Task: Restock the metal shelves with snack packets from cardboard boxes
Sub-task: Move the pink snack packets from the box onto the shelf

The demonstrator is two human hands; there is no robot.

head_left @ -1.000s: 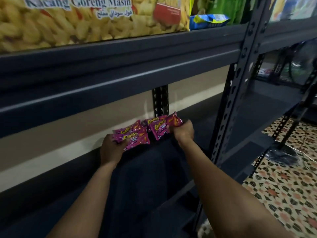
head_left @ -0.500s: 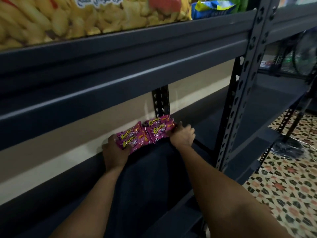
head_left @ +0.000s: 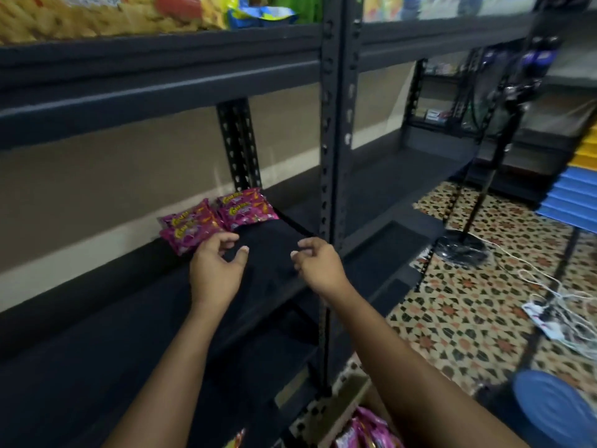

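Note:
Several pink snack packets (head_left: 219,218) lie in two small stacks at the back of the dark metal shelf (head_left: 268,253), against the wall. My left hand (head_left: 216,270) hovers just in front of the left stack, fingers loosely curled, holding nothing. To its right my right hand (head_left: 319,263) is also empty with relaxed fingers, near the shelf's upright post (head_left: 332,140). More pink packets (head_left: 365,431) show at the bottom edge, in a cardboard box (head_left: 323,412) under my right arm.
The shelf above carries large yellow snack bags (head_left: 106,14) and a blue packet (head_left: 261,16). On the patterned tile floor to the right stand a fan base (head_left: 462,247), white cables (head_left: 555,292), a blue round lid (head_left: 555,412) and stacked blue and yellow trays (head_left: 575,189).
Both hands have let go of the pink packets and drawn back toward me. The packets now lie on the shelf by themselves. The view has swung to the right.

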